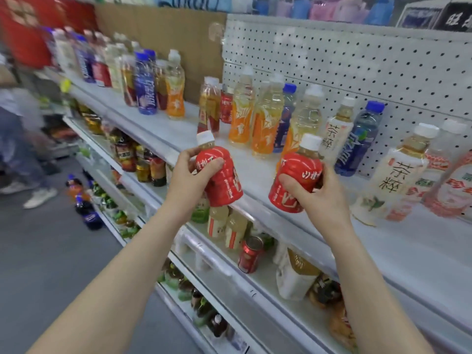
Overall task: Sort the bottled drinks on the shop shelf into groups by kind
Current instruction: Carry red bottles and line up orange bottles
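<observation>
My left hand (190,172) curls round a red-labelled bottle (222,177), white cap tilted toward 11 o'clock, held clear in front of the shelf (184,131); orange-labelled bottles (265,123) stand on the shelf at its 1 o'clock. At its 3 o'clock, near but apart, a second red-labelled bottle (293,185) leans toward 1 o'clock in my right hand (319,195), thumb pressed across the label. White tea bottle (337,131) and blue bottle (360,144) stand at 1 o'clock of that hand.

The left hand (189,172) grips one red-labelled bottle (221,175) and the right hand (316,194) grips another red-labelled bottle (296,180); both are above the front edge of the white shelf (178,134).
</observation>
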A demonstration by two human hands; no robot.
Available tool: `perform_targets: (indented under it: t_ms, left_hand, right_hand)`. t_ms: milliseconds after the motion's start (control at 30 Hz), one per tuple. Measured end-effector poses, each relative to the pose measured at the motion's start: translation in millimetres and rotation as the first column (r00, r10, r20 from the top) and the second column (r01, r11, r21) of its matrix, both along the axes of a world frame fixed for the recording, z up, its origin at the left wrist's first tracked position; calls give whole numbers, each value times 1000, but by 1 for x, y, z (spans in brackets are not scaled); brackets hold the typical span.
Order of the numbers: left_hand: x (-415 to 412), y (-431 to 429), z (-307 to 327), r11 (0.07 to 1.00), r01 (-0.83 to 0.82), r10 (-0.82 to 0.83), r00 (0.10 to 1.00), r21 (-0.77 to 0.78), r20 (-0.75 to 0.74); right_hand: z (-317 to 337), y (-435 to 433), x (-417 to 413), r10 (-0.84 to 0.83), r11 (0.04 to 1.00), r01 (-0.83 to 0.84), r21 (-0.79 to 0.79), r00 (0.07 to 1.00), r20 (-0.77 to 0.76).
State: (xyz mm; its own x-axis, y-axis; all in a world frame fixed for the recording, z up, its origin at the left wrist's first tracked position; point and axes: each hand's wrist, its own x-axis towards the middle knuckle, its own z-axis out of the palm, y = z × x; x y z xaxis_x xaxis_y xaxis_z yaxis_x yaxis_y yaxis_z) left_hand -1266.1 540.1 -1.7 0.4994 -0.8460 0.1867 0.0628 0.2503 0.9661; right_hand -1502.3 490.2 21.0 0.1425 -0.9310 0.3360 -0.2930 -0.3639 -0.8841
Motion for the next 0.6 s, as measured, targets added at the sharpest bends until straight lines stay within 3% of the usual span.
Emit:
perform_targets:
  t_ms: [600]
  left_hand:
    - [245, -16, 8, 997, -62, 53, 987, 51, 153]
  right_hand:
    - [5, -48, 266, 69, 998, -69, 5, 997, 28]
